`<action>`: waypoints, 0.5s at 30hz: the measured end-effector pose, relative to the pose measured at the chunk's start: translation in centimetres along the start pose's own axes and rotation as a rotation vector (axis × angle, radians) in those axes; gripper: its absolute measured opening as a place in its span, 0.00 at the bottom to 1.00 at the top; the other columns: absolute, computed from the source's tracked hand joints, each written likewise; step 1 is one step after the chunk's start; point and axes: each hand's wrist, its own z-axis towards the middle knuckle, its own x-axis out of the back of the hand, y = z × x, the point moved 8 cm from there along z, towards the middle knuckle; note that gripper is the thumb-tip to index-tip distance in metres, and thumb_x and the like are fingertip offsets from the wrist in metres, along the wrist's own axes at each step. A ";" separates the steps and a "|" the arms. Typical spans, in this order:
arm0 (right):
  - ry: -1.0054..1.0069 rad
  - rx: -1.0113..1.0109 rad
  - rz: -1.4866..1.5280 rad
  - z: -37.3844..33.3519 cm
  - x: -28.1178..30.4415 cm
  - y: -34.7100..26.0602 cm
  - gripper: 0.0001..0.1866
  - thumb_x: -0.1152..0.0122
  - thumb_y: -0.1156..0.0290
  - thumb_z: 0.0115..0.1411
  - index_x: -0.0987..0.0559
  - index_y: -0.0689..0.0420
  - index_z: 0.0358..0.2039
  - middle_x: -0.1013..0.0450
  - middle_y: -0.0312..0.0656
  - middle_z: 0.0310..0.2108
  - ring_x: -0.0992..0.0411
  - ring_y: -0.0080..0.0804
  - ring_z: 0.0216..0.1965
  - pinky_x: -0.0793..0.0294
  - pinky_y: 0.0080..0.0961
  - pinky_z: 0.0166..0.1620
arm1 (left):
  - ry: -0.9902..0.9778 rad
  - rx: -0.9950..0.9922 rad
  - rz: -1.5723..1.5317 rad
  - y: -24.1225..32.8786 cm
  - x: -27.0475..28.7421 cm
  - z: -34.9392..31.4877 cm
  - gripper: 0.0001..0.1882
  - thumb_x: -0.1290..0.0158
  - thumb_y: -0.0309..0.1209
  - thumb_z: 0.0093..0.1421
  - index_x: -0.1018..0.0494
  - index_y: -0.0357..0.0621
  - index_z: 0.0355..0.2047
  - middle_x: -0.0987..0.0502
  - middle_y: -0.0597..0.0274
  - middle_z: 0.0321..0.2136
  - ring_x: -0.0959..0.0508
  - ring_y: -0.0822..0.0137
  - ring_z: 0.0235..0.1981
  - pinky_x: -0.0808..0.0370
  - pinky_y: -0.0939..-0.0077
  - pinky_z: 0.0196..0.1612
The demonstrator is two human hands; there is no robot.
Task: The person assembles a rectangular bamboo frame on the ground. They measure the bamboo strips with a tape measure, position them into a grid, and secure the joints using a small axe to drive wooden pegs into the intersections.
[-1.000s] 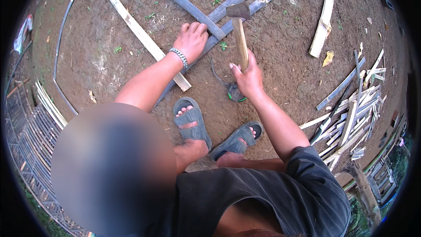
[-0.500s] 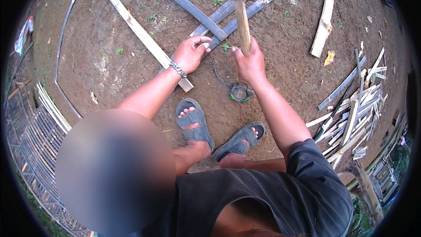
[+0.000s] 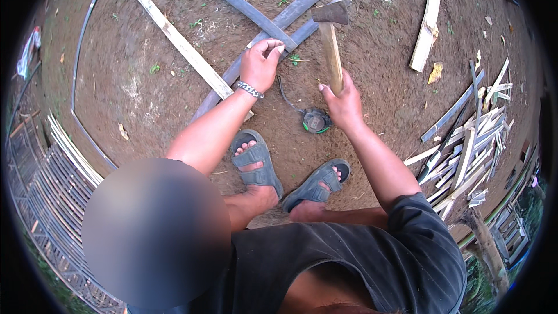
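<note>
While the right hand [image 3: 344, 106] is gripping the hatchet [image 3: 332, 52], the left hand [image 3: 259, 71] is resting, fingers bent, by the crossed strips [image 3: 268, 24] on the ground [image 3: 145, 84], maybe lining them up; whether it is pinching anything, I cannot tell. Any tapping is calling for clear fingers.
</note>
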 end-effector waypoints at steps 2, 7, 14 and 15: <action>-0.008 0.010 0.027 -0.1 -0.3 -0.7 0.35 0.30 0.63 0.61 0.32 0.58 0.65 0.20 0.56 0.46 0.20 0.50 0.48 0.23 0.41 0.51 | 0.029 -0.076 0.100 0.8 -0.1 0.2 0.08 0.39 0.32 0.63 0.17 0.44 0.39 0.14 0.62 0.38 0.17 0.68 0.42 0.25 0.70 0.49; -0.049 -0.027 0.086 -0.2 -0.6 -1.0 0.34 0.30 0.63 0.61 0.31 0.58 0.65 0.20 0.54 0.44 0.19 0.47 0.46 0.22 0.40 0.51 | 0.209 -0.480 0.411 2.3 -1.0 0.3 0.06 0.39 0.35 0.63 0.17 0.51 0.37 0.16 0.68 0.48 0.25 0.59 0.61 0.45 0.50 0.69; -0.023 -0.005 0.089 -0.1 -0.5 0.2 0.34 0.30 0.64 0.60 0.31 0.57 0.65 0.19 0.51 0.41 0.19 0.44 0.44 0.22 0.38 0.50 | 0.181 -0.480 0.330 0.7 -1.8 0.9 0.05 0.40 0.34 0.64 0.18 0.50 0.36 0.16 0.67 0.52 0.30 0.56 0.67 0.47 0.48 0.71; -0.046 -0.031 0.102 -0.1 -0.5 0.2 0.34 0.30 0.64 0.60 0.31 0.57 0.65 0.19 0.51 0.41 0.19 0.44 0.45 0.22 0.38 0.50 | 0.190 -0.483 0.314 0.6 -1.7 0.8 0.04 0.40 0.33 0.63 0.18 0.50 0.35 0.16 0.67 0.51 0.29 0.57 0.66 0.46 0.49 0.71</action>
